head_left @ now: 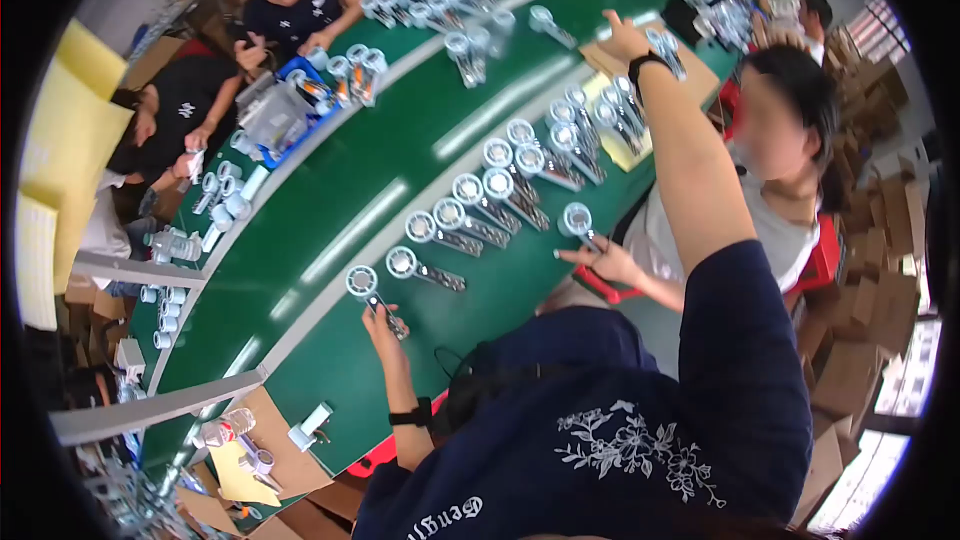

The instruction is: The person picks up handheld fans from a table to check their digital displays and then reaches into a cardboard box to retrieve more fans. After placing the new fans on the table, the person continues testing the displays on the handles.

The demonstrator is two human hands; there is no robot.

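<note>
My left hand is closed round the handle of a light-blue handheld fan, its round head pointing away from me, low over the green table. My right arm reaches far out, and my right hand hovers near the green conveyor belt with fingers stretched out and nothing visible in them. Closest to it on the belt lies a single handheld fan. A row of similar fans with open-looking handles runs along the table beside the belt; one fan lies just right of the one I hold.
At my right a co-worker's hand holds another fan. Across the belt, people work beside a blue tray and more fans. A grey metal bar crosses at left, near a plastic bottle and cardboard.
</note>
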